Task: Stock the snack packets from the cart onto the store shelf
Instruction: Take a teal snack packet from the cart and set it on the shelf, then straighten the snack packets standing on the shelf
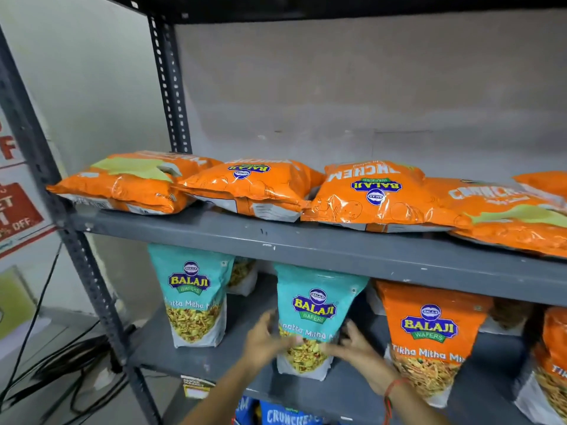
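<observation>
Teal snack packet (310, 320) upright on lower shelf (190, 360), centre frame. Left hand (264, 342) at its 9 o'clock, right hand (356, 348) at 3 o'clock, both clasping packet's lower sides, blurred. Second teal packet (191, 296) at 9 o'clock; orange packet (429, 335) at 3 o'clock. Flat orange bags (377, 197) on upper shelf (306, 243), 12 o'clock.

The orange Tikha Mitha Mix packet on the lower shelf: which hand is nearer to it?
Right. The right hand sits between the teal Khatta Mitha packet it grips and the orange Tikha Mitha Mix packet; the left hand is on the teal packet's far side.
</observation>
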Demonstrator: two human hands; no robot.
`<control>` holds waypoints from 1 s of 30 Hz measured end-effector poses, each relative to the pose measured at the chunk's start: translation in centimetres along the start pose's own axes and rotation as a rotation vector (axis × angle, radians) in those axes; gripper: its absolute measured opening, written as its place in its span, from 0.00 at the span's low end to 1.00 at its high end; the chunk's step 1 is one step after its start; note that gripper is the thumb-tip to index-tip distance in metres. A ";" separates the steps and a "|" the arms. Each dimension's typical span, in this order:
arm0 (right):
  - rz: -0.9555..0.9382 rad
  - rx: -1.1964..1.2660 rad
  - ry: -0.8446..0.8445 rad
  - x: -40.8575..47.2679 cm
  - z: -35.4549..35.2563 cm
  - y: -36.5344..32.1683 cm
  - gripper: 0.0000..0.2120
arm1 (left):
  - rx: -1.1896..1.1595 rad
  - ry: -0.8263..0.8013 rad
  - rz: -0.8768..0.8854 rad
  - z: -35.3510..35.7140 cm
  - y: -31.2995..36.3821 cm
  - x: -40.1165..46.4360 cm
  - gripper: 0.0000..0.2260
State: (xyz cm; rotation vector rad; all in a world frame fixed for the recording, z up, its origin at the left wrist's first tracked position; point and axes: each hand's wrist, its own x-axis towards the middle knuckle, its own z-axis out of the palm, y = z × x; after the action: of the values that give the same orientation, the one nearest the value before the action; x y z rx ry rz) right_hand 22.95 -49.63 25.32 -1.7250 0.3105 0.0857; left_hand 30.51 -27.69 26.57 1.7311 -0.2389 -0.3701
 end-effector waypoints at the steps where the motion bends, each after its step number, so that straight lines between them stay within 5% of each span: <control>1: 0.040 -0.017 -0.054 0.3 0.5 1.2 0.42 | 0.054 -0.004 -0.039 0.4 -1.7 -0.3 0.39; 5: 0.078 0.010 -0.043 1.6 2.3 5.2 0.40 | 0.074 0.056 -0.085 1.2 -7.8 0.3 0.33; 10: 0.033 0.049 0.004 3.2 3.8 6.3 0.39 | 0.003 0.104 -0.070 1.3 -7.2 0.1 0.29; 16: 0.018 0.080 0.023 3.3 4.4 5.8 0.46 | 0.057 0.117 -0.058 1.2 -6.9 0.4 0.24; 22: -0.023 0.102 0.099 -1.3 3.9 4.4 0.56 | 0.136 0.311 -0.013 2.2 -4.9 -4.1 0.17; 27: -0.134 0.058 0.264 -6.2 2.0 2.4 0.41 | 0.204 0.239 0.065 4.2 -1.8 -6.4 0.14; 30: -0.211 -0.012 0.549 -9.9 -0.4 2.1 0.24 | 0.197 0.132 0.106 7.4 -0.1 -7.3 0.14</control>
State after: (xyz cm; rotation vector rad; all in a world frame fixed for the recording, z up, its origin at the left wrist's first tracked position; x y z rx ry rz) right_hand 12.81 -48.74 25.64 -1.7609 0.5250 -0.5490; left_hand 20.93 -31.83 26.09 1.9194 -0.2772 -0.1570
